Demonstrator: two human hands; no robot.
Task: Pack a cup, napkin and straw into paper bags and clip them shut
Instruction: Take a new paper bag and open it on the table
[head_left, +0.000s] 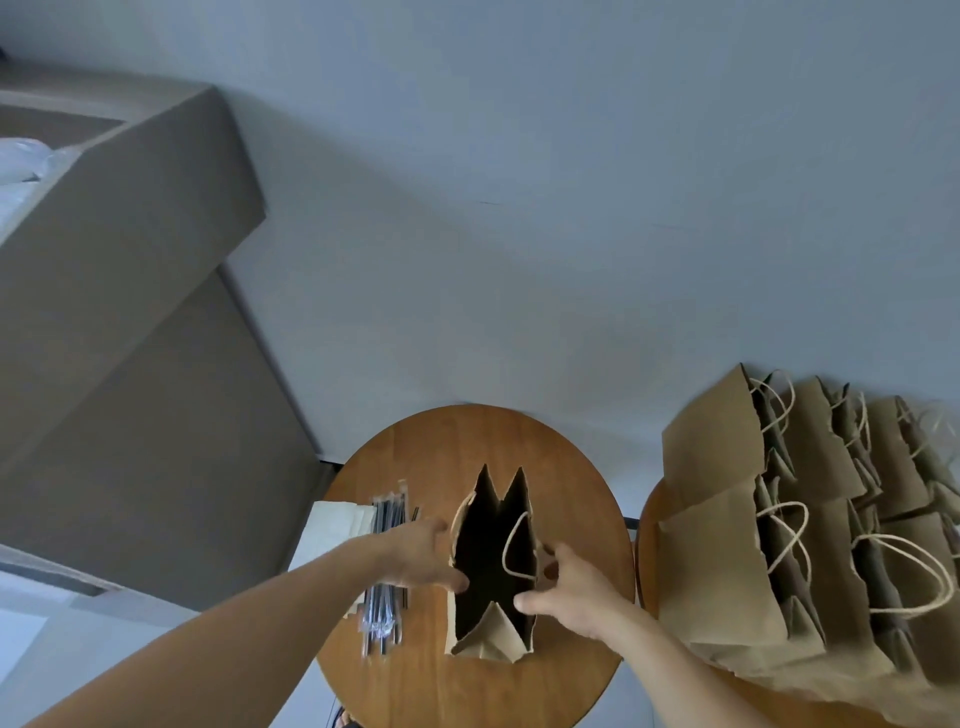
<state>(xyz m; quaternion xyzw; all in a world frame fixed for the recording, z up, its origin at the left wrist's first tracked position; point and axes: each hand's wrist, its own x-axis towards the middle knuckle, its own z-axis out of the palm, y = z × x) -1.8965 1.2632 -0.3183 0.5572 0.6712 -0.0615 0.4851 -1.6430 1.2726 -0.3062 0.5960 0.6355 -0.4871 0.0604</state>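
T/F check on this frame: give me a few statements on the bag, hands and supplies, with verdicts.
1. The left hand and right hand both hold the rim of the bag. True.
2. The bag is clipped shut. False: its mouth is spread open and no clip shows.
3. The straws lie on the table to the left of the bag. True.
4. The spare bags sit on the same table as the open bag. False: they are on a second table to its right.
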